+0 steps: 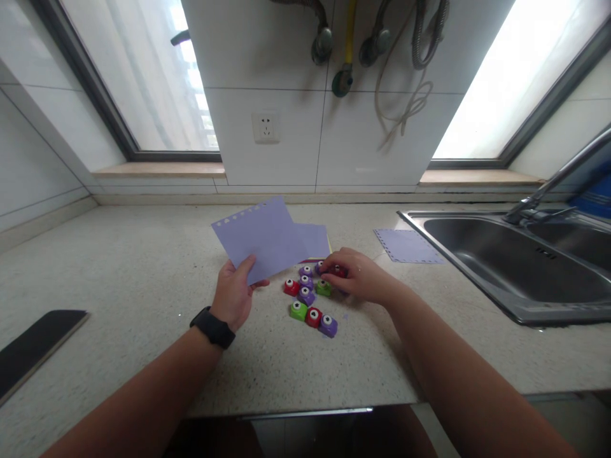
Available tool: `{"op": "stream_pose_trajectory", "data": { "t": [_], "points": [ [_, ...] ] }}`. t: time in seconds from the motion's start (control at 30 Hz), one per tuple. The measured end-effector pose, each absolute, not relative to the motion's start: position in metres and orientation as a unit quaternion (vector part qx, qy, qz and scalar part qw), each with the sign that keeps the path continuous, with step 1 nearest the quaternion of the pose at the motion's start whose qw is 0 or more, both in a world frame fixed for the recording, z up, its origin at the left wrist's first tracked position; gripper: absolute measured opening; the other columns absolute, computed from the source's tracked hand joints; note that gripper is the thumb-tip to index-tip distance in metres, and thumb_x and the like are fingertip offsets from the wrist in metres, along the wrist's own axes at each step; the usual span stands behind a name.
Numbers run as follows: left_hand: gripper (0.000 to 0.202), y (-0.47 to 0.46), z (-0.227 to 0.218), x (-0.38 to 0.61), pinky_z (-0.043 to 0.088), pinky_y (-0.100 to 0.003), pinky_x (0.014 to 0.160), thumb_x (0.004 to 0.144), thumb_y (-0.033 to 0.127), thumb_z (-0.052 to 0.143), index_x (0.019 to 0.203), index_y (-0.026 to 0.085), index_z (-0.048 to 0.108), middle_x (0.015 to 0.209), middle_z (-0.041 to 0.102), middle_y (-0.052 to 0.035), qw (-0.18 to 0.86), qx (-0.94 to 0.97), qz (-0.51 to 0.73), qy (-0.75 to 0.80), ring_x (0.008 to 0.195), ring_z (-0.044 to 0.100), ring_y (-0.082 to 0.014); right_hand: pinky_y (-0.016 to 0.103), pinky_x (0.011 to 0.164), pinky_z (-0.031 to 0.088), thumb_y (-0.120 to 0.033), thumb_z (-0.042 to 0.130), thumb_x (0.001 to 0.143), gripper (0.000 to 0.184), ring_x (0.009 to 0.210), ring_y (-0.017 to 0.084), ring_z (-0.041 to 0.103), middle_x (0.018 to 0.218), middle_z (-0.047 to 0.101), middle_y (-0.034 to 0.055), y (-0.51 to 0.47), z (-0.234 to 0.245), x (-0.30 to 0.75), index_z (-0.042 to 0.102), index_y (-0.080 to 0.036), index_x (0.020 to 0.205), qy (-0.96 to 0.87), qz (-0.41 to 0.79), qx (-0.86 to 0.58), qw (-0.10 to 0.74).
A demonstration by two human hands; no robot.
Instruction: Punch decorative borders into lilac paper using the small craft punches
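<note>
My left hand [235, 289] holds up a lilac paper sheet [260, 238] with a row of punched holes along its top edge, thumb on its lower corner. My right hand [356, 275] is curled over a red paper punch [338, 271] at the back of a cluster of small punches. In the cluster I see a red punch [291, 287], a purple one [306, 294], a green one [323, 287], and a front row of green [298, 310], red [314, 316] and purple [328, 325]. A second lilac sheet [312, 240] lies behind them.
Another lilac sheet with a punched edge [405, 245] lies near the steel sink [515, 267] at right, with its tap [554, 184] above. A dark flat object [33, 346] rests at the counter's left edge. A wall socket [265, 127] and hoses [410, 76] are behind.
</note>
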State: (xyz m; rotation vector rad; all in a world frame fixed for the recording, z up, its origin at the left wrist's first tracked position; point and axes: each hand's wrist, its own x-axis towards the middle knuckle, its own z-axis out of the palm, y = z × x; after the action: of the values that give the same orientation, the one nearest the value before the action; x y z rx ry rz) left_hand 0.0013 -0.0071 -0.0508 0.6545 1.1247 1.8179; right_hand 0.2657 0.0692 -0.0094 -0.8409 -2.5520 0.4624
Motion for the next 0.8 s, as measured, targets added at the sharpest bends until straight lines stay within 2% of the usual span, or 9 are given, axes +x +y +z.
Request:
{"op": "stream_pose_trajectory", "data": {
  "t": [0.13,0.3,0.47,0.63,0.8],
  "points": [
    [0.036,-0.007,-0.050,0.002,0.057,-0.022,0.049,0.075,0.028,0.081,0.107,0.020,0.068,0.107,0.072,-0.0015,0.440,0.255,0.732,0.453,0.073,0.068,-0.0138,0.037,0.081,0.043,-0.031,0.072,0.089,0.009,0.089,0.023,0.061,0.089,0.071,0.0043,0.068,-0.013,0.263,0.074,-0.026,0.097,-0.939,0.161,-0.251,0.173],
    [0.038,-0.008,-0.048,0.002,0.057,-0.022,0.047,0.074,0.028,0.082,0.108,0.020,0.067,0.107,0.072,-0.0024,0.438,0.259,0.732,0.453,0.073,0.068,-0.0151,0.036,0.074,0.040,-0.024,0.072,0.084,0.005,0.081,0.023,0.057,0.080,0.067,0.0047,0.076,-0.018,0.268,0.071,-0.024,0.089,-0.929,0.103,-0.310,0.171],
    [0.037,-0.008,-0.047,0.003,0.056,-0.022,0.047,0.075,0.028,0.081,0.108,0.021,0.067,0.105,0.073,-0.0016,0.437,0.252,0.733,0.457,0.073,0.068,-0.0150,0.035,0.077,0.042,-0.030,0.069,0.090,0.011,0.085,0.023,0.058,0.086,0.067,0.0058,0.071,-0.015,0.264,0.070,-0.022,0.096,-0.919,0.101,-0.333,0.186],
    [0.036,-0.006,-0.049,0.001,0.054,-0.021,0.047,0.077,0.027,0.079,0.110,0.022,0.067,0.108,0.072,-0.0013,0.423,0.242,0.744,0.458,0.073,0.068,-0.0141,0.037,0.089,0.044,-0.036,0.064,0.098,0.019,0.099,0.024,0.058,0.100,0.068,0.0083,0.059,-0.015,0.235,0.074,-0.021,0.102,-0.913,0.101,-0.317,0.235],
    [0.035,-0.005,-0.050,0.001,0.054,-0.021,0.046,0.076,0.028,0.078,0.109,0.021,0.066,0.106,0.071,-0.0016,0.411,0.239,0.753,0.456,0.071,0.067,-0.0141,0.036,0.087,0.042,-0.050,0.067,0.096,0.032,0.096,0.024,0.057,0.096,0.065,0.0086,0.053,-0.016,0.209,0.080,-0.023,0.106,-0.918,0.063,-0.333,0.206]
  ]
}}
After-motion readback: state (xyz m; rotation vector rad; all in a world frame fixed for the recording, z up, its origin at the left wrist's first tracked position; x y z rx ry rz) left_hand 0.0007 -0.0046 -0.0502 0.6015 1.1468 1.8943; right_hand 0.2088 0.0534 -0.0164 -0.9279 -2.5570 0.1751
